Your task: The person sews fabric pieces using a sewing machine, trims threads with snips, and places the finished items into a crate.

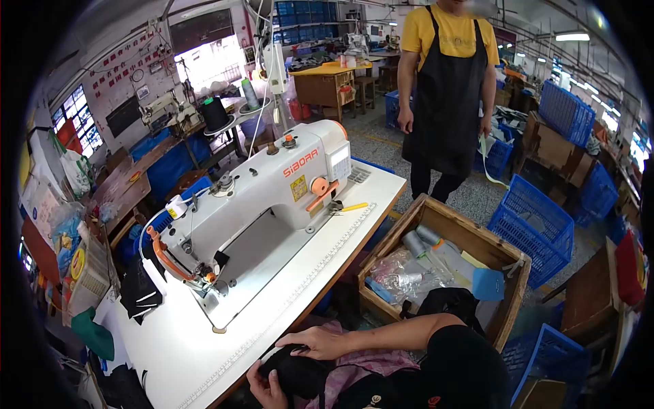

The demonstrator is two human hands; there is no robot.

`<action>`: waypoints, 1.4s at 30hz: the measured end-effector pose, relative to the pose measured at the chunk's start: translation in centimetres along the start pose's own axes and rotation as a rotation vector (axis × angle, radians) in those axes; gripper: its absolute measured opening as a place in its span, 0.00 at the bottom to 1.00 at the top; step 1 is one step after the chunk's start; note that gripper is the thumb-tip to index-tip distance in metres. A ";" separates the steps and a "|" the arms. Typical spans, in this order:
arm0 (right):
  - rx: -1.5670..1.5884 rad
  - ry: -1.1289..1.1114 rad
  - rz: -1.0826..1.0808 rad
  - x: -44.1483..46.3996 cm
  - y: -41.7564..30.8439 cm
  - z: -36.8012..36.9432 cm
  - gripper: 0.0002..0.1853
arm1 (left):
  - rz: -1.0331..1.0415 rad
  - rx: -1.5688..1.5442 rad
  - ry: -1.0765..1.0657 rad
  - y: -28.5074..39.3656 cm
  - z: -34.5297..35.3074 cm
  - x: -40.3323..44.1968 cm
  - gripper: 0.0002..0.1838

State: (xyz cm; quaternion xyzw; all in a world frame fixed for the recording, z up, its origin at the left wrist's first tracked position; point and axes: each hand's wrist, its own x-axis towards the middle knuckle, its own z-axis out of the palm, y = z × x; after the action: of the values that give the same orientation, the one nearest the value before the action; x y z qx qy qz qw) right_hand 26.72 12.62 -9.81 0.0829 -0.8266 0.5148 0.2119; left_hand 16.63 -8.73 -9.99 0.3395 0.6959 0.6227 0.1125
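A bundle of black cloth (297, 373) is in my lap, just below the table's front edge, with a pale strip along its upper side. My right hand (319, 342) lies over the top of it, fingers bent round its edge. From below, my left hand (267, 390) grips the cloth's left side with thumb and fingers; part of that hand is cut off by the frame. Pink checked fabric (371, 361) spreads beneath my right forearm. In front of me stands a white sewing machine (272, 174) on a white table (269, 334), its needle area away from both hands.
A wooden box (446, 204) with thread cones and plastic bags stands right of the table. A yellow-handled tool (354, 207) lies by the machine. Black pieces (142, 290) rest at the table's left. A person in a black apron (446, 95) stands beyond, near blue crates (535, 225).
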 end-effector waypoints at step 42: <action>-0.483 -0.319 -0.265 2.6 -2.3 -2.4 0.09 | 0.710 0.711 -0.221 4.3 -2.5 3.4 0.04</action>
State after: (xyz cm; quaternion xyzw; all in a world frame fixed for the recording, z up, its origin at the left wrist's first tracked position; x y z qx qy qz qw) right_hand 25.84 13.89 -5.95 0.2168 -0.9297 0.2520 0.1585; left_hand 14.08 -8.62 -4.53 0.6360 0.6904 0.3078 -0.1552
